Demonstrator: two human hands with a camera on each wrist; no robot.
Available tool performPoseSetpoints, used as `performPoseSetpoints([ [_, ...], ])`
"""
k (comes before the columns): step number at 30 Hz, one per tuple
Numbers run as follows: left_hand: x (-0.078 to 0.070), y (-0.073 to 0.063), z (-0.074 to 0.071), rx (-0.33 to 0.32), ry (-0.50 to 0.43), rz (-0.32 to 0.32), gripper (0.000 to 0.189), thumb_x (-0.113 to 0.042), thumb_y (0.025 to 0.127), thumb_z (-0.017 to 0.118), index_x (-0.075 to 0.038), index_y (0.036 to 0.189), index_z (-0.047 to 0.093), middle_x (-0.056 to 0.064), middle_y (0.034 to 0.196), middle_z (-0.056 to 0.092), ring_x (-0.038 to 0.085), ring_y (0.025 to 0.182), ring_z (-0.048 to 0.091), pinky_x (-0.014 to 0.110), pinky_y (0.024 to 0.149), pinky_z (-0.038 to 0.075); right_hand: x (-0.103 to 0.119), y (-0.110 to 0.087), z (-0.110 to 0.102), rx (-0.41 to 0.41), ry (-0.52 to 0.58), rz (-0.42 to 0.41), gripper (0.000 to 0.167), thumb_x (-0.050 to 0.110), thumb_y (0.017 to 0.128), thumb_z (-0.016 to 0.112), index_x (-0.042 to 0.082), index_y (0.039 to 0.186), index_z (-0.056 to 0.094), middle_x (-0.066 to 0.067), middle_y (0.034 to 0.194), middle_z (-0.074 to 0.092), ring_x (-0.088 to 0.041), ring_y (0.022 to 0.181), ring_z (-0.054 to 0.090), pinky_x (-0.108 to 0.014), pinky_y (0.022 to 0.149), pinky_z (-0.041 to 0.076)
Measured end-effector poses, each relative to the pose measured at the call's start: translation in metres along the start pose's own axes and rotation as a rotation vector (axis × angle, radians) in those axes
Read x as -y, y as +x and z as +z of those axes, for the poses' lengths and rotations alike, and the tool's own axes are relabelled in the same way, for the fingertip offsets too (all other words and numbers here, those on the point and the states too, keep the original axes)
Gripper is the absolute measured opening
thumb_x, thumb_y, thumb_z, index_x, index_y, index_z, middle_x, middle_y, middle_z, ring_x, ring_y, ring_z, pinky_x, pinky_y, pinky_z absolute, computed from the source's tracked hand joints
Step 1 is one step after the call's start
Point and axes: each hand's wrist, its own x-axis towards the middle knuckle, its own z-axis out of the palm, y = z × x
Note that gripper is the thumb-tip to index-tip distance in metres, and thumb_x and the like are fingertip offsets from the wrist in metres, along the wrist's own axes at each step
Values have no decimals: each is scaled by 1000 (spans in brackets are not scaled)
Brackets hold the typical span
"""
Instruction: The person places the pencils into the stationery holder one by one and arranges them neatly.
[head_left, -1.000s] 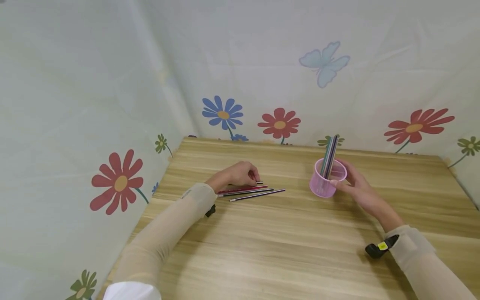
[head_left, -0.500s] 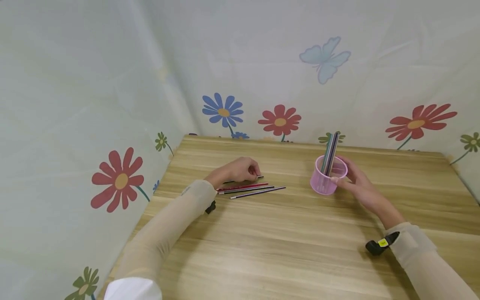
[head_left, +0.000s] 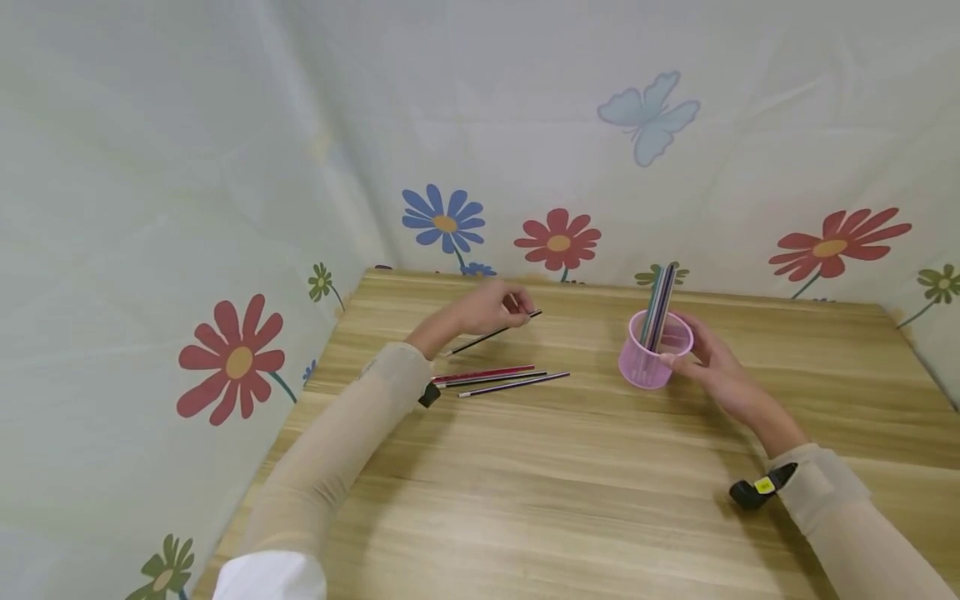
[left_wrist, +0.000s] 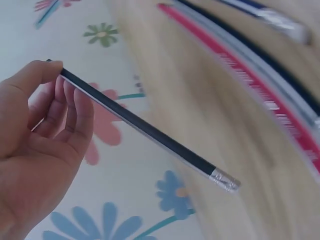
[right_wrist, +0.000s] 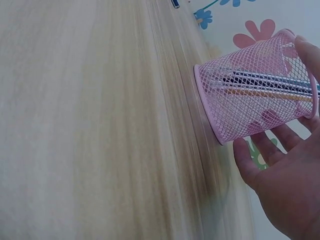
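Note:
Between thumb and fingertips, my left hand pinches a black pencil near one end. The pencil slants above the table, its metal-banded eraser end pointing away from the hand in the left wrist view. My right hand grips a pink mesh pencil cup from its right side, thumb at the rim and fingers around the wall. The cup stands upright on the table. Several pencils lean inside it, sticking well out above the rim.
On the wooden table, a red pencil, a dark pencil beside it and a dark blue pencil lie below the left hand. A flower-printed sheet hangs behind the table and along its left side.
My left hand has lifted the black pencil off the table and moved it up, away from the other pencils and slightly right. The right hand and the cup have stayed in place.

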Motion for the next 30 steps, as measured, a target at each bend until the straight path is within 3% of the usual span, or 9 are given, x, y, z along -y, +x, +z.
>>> performPoseSetpoints([
  [2,-8,0,-5,-24,10,25,11,-16,101,73,-9,110,72,3,106,71,18,99,70,32,88,58,0,0,0,1,6,6,70,7,104,68,12,164,32,-17,163,40,-42,156,26,-64,123,21],
  [4,-15,0,-9,-43,19,37,11,-17,102,73,-10,110,71,3,106,71,17,98,70,32,87,58,-1,0,1,1,11,11,70,8,104,67,12,164,32,-17,163,40,-42,156,25,-70,122,18],
  [10,-34,1,-13,-48,12,29,12,-22,103,72,-14,112,71,0,105,71,14,98,68,30,87,58,-2,0,0,1,8,1,71,7,104,67,12,165,31,-19,163,40,-44,156,25,-71,121,18],
  [14,-45,4,-13,-66,-15,61,11,-20,103,72,-14,113,70,-1,108,71,14,100,69,29,89,58,-2,-1,0,2,2,0,71,7,104,66,13,165,31,-19,163,40,-43,156,25,-70,121,18],
  [16,-49,7,-13,-87,-35,86,11,-17,103,73,-13,112,70,-1,108,70,14,101,69,28,90,58,-2,-1,-1,1,-1,4,70,7,104,67,14,165,32,-17,163,40,-41,156,26,-65,123,21],
  [19,-56,11,-14,-119,-68,122,12,-16,101,75,-13,111,70,-1,108,70,14,101,69,27,89,59,-3,-1,-1,1,-20,-1,70,7,104,66,14,165,31,-16,163,41,-41,155,28,-46,123,30],
  [23,-67,16,-16,-151,-105,158,13,-16,100,76,-11,111,71,0,106,71,13,98,69,27,87,59,-3,-1,-1,6,-25,-16,70,7,104,66,14,165,32,-17,162,42,-41,154,30,-21,112,36],
  [26,-77,20,-18,-193,-122,194,12,-14,99,77,-10,109,71,0,103,71,13,95,69,26,85,59,-2,-1,0,14,-18,-23,71,8,105,65,13,166,30,-20,163,40,-44,154,29,-17,109,36],
  [30,-93,27,-19,-247,-157,257,12,-10,98,78,-8,107,71,2,101,72,14,94,68,26,86,59,0,-2,1,16,-25,-18,72,9,106,65,12,167,27,-23,164,37,-46,154,27,-22,112,36],
])
